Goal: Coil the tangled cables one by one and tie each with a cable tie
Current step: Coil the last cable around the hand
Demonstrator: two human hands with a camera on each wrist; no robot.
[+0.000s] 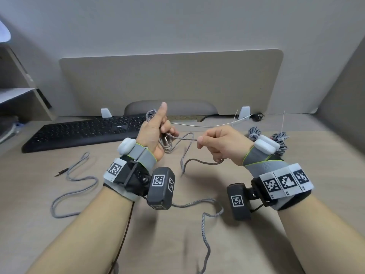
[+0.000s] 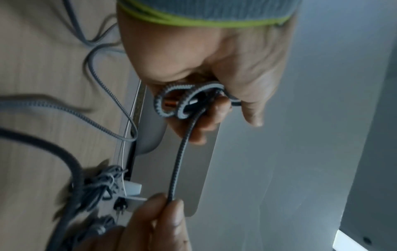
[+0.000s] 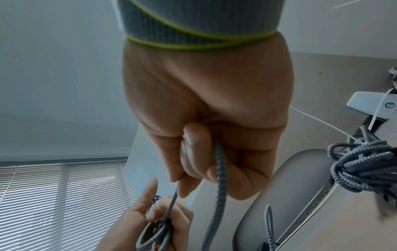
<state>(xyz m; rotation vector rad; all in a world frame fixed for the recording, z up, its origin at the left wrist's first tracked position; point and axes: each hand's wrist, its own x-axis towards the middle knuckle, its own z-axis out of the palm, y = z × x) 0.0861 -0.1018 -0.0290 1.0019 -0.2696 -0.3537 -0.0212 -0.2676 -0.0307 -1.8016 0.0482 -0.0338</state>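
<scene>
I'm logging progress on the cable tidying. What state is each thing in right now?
Left hand: raised, grips small loops.
Right hand: pinches the strand.
Grey braided cable: partly coiled, rest trails loose on the desk.
Coiled bundles: on the desk, far right.
Second grey cable: loose, uncoiled.
Keyboard: untouched.

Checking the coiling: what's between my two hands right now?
A short stretch of the grey braided cable runs from left hand to right hand, seen in head view.
</scene>
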